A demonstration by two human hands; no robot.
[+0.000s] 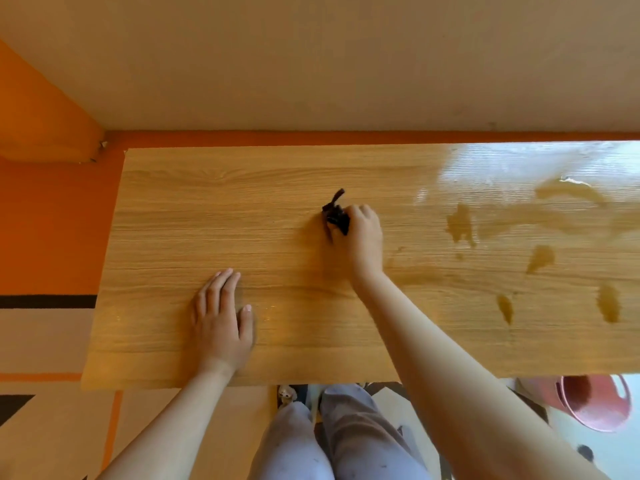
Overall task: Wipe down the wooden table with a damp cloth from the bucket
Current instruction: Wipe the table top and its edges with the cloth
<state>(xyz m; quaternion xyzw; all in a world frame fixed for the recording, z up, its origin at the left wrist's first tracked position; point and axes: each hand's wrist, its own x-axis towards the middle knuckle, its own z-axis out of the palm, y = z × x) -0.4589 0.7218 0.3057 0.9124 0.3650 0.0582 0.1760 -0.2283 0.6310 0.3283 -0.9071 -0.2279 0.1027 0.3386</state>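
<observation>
Both hands work over a wooden table (194,216) seen from above: the right hand (360,237) is closed around a small dark cloth (335,216) and presses it to the middle of the tabletop, a loose end of the fabric sticking up past the fingers, while the left hand (221,320) lies flat and open on the wood nearer the front edge, fingers together, holding nothing. The table fills most of the view, its far edge set close to an orange and cream wall (311,64). Its right part shines wet, with glare near the far corner and several darker puddles and drips (460,225) scattered across the grain, well apart from the cloth. A pink bucket (595,403) stands on the floor beyond the table's near right edge, partly hidden by the tabletop and the right forearm. Grey trouser legs (322,441) show below the front edge between the two arms
</observation>
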